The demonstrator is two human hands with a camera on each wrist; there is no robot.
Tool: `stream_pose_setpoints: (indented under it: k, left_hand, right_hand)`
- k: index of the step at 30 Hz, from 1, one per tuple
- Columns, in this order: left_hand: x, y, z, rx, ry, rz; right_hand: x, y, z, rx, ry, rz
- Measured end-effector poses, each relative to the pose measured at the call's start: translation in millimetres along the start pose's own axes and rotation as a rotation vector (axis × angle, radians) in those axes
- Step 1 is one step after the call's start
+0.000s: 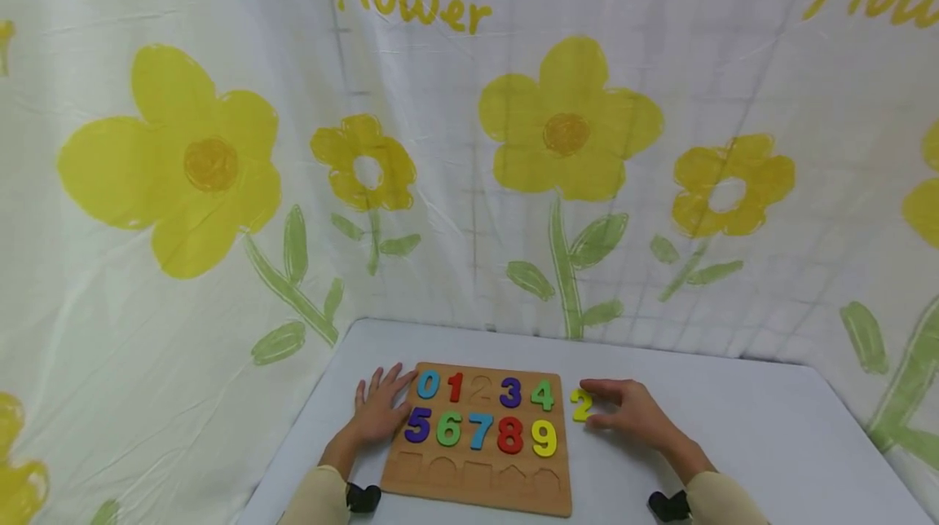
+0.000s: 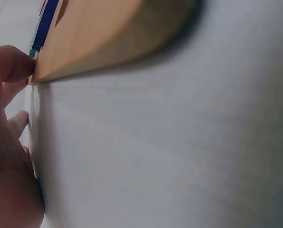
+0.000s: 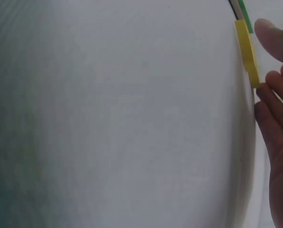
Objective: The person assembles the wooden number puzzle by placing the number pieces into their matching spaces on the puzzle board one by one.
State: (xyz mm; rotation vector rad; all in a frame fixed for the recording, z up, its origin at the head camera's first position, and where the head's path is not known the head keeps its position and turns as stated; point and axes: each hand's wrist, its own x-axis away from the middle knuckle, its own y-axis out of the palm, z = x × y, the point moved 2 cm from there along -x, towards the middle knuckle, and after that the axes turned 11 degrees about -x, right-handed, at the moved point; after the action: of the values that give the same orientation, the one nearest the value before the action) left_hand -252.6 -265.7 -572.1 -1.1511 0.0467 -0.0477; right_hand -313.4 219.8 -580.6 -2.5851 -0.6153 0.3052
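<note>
Yellow 2 [image 1: 581, 405] on table [image 1: 770, 427], at 3 o'clock of wooden board [image 1: 480, 483]; right hand [image 1: 632, 412] fingers pinch it; left hand [image 1: 379, 411] flat, steadying board edge; pickup step; next likely: lift, align over empty 2 recess [image 1: 480, 388].

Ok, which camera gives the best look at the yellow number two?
The head view: the yellow 2 lies flat on the white table, right of the board, at the right hand. The right wrist view shows only its thin yellow edge by the fingers. The left wrist view misses it.
</note>
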Motion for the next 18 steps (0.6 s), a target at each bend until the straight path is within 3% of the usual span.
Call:
stream_pose_setpoints:
  k: [5,13,18]
  left_hand:
    - [2.4,-1.2,0.1,0.021,0.007,0.005]
    - [3.5,8.8,-5.0,0.058,0.066,0.078]
    - [1.8,5.6,-3.5,0.037,0.033,0.035]
  right_hand:
    - [-1.2,4.3,-4.8,0.047,0.014,0.015]
    - [-0.5,7.5,-10.7,0.097,0.033,0.016]
    - [-0.9,8.4,-10.7,0.12,0.015,0.013]
